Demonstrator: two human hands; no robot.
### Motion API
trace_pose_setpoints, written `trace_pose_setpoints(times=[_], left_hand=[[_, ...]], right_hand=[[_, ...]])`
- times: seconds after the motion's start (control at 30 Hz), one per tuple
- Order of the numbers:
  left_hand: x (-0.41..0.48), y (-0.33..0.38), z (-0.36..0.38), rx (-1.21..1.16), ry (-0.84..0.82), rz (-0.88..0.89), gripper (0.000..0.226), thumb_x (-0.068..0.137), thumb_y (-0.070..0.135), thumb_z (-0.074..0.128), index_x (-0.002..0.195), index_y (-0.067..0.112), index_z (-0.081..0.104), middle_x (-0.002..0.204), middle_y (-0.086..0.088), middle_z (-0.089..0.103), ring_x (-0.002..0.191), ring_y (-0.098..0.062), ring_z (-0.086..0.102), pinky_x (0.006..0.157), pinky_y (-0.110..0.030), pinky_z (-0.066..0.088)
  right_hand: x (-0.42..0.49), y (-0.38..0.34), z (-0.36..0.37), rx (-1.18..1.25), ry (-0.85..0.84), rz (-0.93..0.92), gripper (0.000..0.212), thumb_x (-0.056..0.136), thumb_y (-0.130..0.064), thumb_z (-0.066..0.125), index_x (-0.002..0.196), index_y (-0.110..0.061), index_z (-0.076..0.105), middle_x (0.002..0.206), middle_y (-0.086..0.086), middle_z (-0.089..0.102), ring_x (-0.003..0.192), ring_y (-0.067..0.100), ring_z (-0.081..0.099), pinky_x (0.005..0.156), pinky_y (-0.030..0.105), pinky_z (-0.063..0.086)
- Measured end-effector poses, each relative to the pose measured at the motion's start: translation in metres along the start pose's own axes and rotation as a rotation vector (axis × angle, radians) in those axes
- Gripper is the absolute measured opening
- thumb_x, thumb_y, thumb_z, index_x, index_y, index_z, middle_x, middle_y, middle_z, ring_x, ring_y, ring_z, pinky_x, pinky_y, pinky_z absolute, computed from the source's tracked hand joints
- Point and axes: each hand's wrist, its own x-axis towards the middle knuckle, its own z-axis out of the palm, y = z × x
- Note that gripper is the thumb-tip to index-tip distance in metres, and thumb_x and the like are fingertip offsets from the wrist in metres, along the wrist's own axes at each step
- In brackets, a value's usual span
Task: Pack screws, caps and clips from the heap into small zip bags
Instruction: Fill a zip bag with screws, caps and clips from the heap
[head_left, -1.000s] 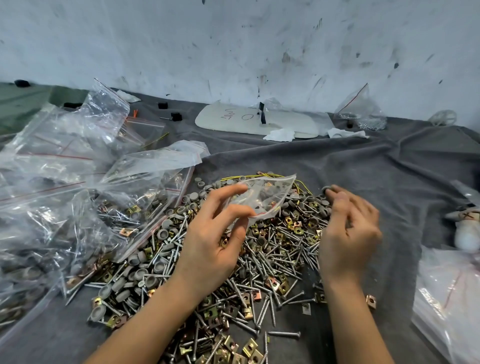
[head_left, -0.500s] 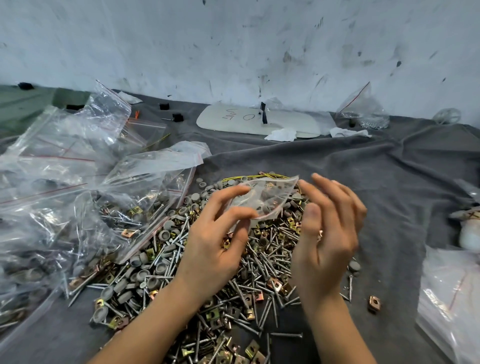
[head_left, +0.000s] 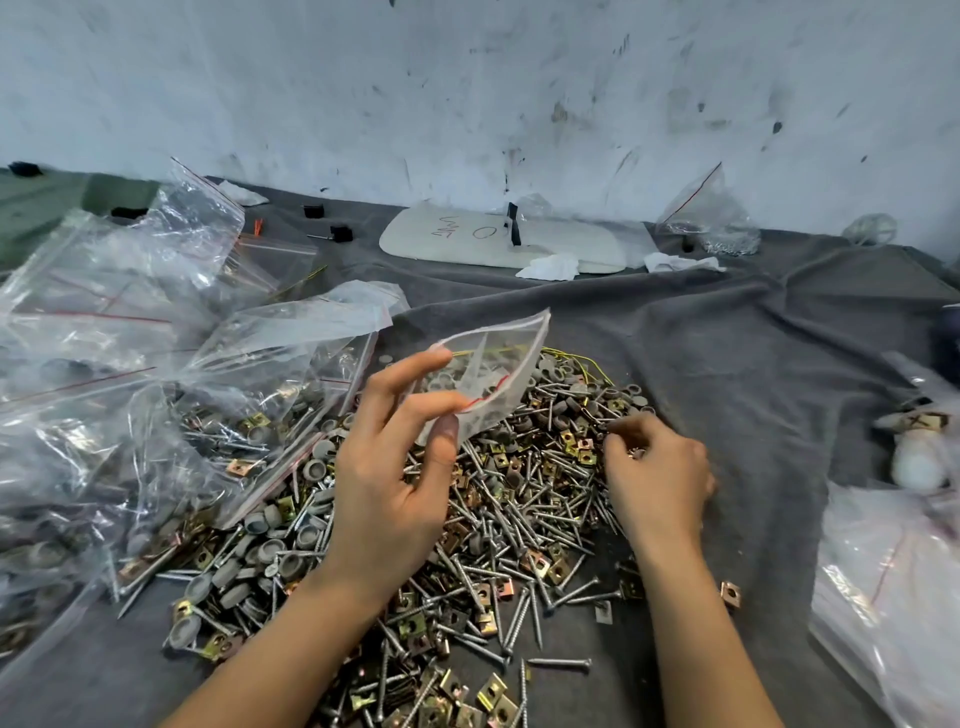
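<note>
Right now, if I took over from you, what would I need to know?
Left hand pinches a small bag, held up over the heap; it looks about empty.
Right hand is down on the heap, fingers curled, picking; what it has is hidden.
Done: filled bags lie at the left.
Left to do: fill this bag, zip it, then more bags; a big heap is left.
</note>
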Motion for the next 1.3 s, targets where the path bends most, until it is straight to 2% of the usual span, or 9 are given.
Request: trace_pose_setpoints(times=[0.1, 0.23, 0.4, 0.5, 0.63, 0.77, 0.97, 1.07, 1.3], left_hand=[[0.001, -0.001, 0.001, -0.014, 0.012, -0.027, 0.016, 0.09, 0.013, 0.05, 0.102, 0.015, 0.059, 0.124, -0.001, 0.054, 0.113, -0.006, 0.053, 0.095, -0.015, 0.042], [0.013, -0.01, -0.006, -0.134, 0.144, -0.212, 0.017, 0.093, 0.01, 0.05, 0.107, 0.019, 0.054, 0.124, -0.004, 0.056, 0.071, -0.001, 0.055, 0.057, -0.007, 0.045], [0.043, -0.024, -0.025, -0.18, 0.137, -0.353, 0.026, 0.097, 0.009, 0.049, 0.098, 0.034, 0.056, 0.11, 0.005, 0.067, 0.09, -0.011, 0.069, 0.075, -0.032, 0.06], [0.07, -0.025, -0.035, -0.193, 0.098, -0.299, 0.031, 0.098, 0.004, 0.049, 0.094, 0.033, 0.057, 0.103, 0.005, 0.068, 0.099, -0.023, 0.069, 0.083, -0.031, 0.058], [0.108, -0.028, -0.054, 0.0, 0.213, -0.13, 0.023, 0.097, 0.016, 0.054, 0.096, 0.039, 0.056, 0.099, -0.006, 0.067, 0.091, -0.03, 0.067, 0.081, -0.052, 0.055], [0.132, -0.027, -0.061, 0.053, 0.213, -0.022, 0.027, 0.096, 0.013, 0.052, 0.095, 0.039, 0.055, 0.095, 0.01, 0.065, 0.086, 0.0, 0.064, 0.075, -0.022, 0.05], [0.131, -0.028, -0.063, 0.047, 0.208, -0.019, 0.018, 0.097, 0.011, 0.051, 0.097, 0.027, 0.057, 0.101, -0.006, 0.066, 0.079, -0.003, 0.068, 0.066, -0.029, 0.05], [0.1, -0.022, -0.049, 0.119, 0.217, 0.002, 0.016, 0.094, 0.003, 0.054, 0.101, 0.016, 0.059, 0.088, -0.001, 0.061, 0.066, 0.01, 0.05, 0.057, -0.01, 0.034], [0.003, 0.0, -0.004, 0.037, -0.089, 0.19, 0.016, 0.089, 0.007, 0.054, 0.103, 0.009, 0.062, 0.111, -0.007, 0.058, 0.106, -0.01, 0.056, 0.094, -0.013, 0.043]], right_hand=[[-0.003, -0.002, 0.002, -0.207, -0.152, -0.063, 0.013, 0.089, -0.031, 0.057, 0.096, -0.032, 0.068, 0.108, -0.004, 0.062, 0.119, 0.024, 0.04, 0.102, 0.041, 0.024], [-0.001, -0.003, 0.002, -0.275, -0.206, -0.057, 0.006, 0.091, -0.032, 0.057, 0.093, -0.035, 0.062, 0.115, -0.005, 0.058, 0.121, 0.022, 0.037, 0.104, 0.043, 0.022], [0.001, -0.004, 0.005, -0.228, -0.184, -0.057, 0.008, 0.091, -0.025, 0.059, 0.088, -0.03, 0.053, 0.111, -0.004, 0.061, 0.12, 0.023, 0.04, 0.103, 0.043, 0.023], [0.001, -0.004, 0.003, -0.138, -0.112, -0.059, 0.009, 0.09, -0.023, 0.062, 0.087, -0.028, 0.055, 0.102, -0.003, 0.064, 0.114, 0.024, 0.043, 0.101, 0.041, 0.025], [0.001, -0.002, 0.001, -0.066, -0.05, -0.059, 0.006, 0.088, -0.02, 0.065, 0.091, -0.025, 0.062, 0.098, 0.0, 0.066, 0.111, 0.027, 0.048, 0.101, 0.042, 0.029], [-0.001, -0.003, 0.001, -0.01, -0.055, -0.067, 0.01, 0.088, -0.018, 0.064, 0.086, -0.028, 0.062, 0.095, 0.002, 0.067, 0.11, 0.028, 0.051, 0.099, 0.041, 0.032], [-0.003, -0.005, -0.001, 0.056, -0.038, -0.1, 0.021, 0.087, -0.014, 0.066, 0.079, -0.032, 0.057, 0.078, -0.007, 0.057, 0.104, 0.028, 0.057, 0.098, 0.045, 0.038], [-0.004, -0.005, 0.0, 0.099, -0.036, -0.147, 0.022, 0.087, -0.013, 0.066, 0.08, -0.033, 0.06, 0.08, -0.009, 0.061, 0.102, 0.027, 0.059, 0.098, 0.048, 0.04], [-0.001, -0.004, 0.001, 0.406, 0.024, -0.146, 0.019, 0.088, -0.003, 0.061, 0.087, -0.02, 0.069, 0.083, -0.01, 0.067, 0.087, 0.012, 0.065, 0.076, 0.015, 0.046]])
